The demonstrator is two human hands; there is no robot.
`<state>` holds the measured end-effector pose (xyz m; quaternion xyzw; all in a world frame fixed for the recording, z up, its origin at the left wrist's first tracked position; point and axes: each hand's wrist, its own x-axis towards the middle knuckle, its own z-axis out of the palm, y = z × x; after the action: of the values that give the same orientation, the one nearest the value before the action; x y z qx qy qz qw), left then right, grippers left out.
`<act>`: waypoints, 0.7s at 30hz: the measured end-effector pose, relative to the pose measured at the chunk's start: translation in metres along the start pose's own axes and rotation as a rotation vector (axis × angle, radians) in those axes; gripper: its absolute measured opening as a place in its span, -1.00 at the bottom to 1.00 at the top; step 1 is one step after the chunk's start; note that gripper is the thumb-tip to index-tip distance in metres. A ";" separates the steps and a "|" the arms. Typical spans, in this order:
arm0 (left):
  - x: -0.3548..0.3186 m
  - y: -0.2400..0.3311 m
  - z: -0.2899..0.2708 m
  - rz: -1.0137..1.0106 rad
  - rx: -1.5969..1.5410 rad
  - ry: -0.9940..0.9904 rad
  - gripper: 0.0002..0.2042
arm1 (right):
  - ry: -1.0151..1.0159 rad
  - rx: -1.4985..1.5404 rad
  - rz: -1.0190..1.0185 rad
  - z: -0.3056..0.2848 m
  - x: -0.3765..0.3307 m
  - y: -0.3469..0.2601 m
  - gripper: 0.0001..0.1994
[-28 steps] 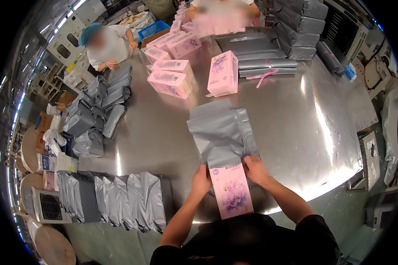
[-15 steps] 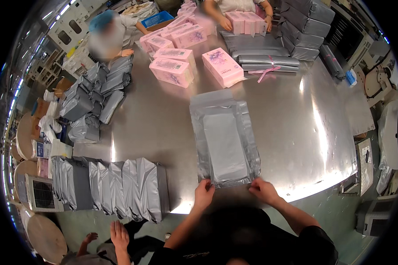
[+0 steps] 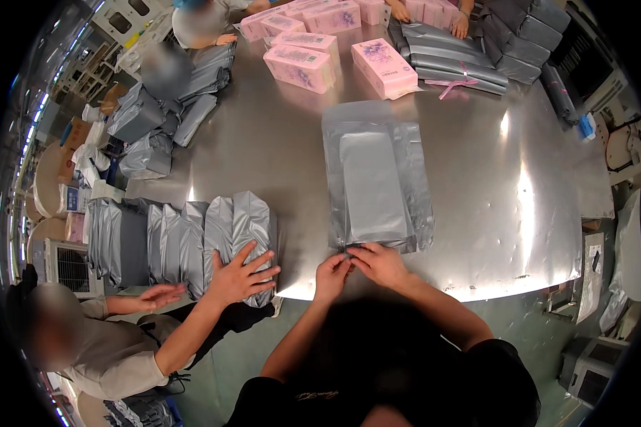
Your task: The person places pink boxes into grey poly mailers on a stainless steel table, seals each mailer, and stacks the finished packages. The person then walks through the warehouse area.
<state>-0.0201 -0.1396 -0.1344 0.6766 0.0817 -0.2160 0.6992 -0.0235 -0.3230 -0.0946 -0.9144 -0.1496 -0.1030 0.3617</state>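
A flat grey plastic bag, its middle paler than its margins, lies on the metal table in front of me. At its near edge my left hand is closed in a pinch by the left corner. My right hand is also closed, its fingertips meeting those of the left at the same edge. How much of the edge sits between the fingers is partly hidden.
Wrapped grey packages stand in a row at left, a co-worker's hand on them. Pink packs and tied grey bag bundles lie at the far side. More grey parcels are heaped far left. Other people's hands reach in at the back.
My right hand has moved left from the bag's right corner to meet my left hand. The co-worker at left has come into view and laid a hand on the row of packages.
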 end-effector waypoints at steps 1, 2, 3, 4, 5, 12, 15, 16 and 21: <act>0.000 -0.004 -0.001 0.027 0.036 -0.008 -0.88 | -0.002 -0.004 0.001 0.005 -0.001 0.000 -0.89; 0.001 -0.008 -0.003 0.054 0.073 -0.017 -0.87 | -0.004 -0.008 0.002 0.009 -0.002 0.000 -0.90; 0.001 -0.010 -0.003 0.072 0.105 -0.020 -0.87 | -0.012 -0.006 0.012 0.011 -0.003 0.001 -0.90; 0.002 -0.012 -0.003 0.089 0.138 -0.024 -0.87 | -0.020 -0.004 0.022 0.013 -0.005 0.002 -0.90; 0.003 -0.013 -0.003 0.106 0.170 -0.028 -0.86 | -0.027 -0.001 0.033 0.015 -0.007 0.003 -0.91; -0.003 0.016 -0.027 0.574 0.651 0.171 -0.78 | -1.333 -0.291 0.499 -0.207 -0.236 0.070 -0.66; 0.008 0.064 -0.034 1.143 1.178 -0.008 -0.57 | -1.622 -0.244 0.646 -0.237 -0.189 0.097 -0.47; 0.006 0.078 -0.037 1.196 1.294 -0.096 -0.58 | -1.100 -0.113 0.665 -0.229 -0.130 0.079 -0.61; 0.035 0.098 -0.031 1.526 1.609 -0.301 -0.68 | -0.188 -0.625 -0.779 -0.170 0.002 0.070 -0.58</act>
<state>0.0574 -0.1171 -0.0621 0.7716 -0.6038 0.2000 0.0099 -0.0104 -0.4886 -0.0164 -0.8606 -0.4733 -0.1876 -0.0096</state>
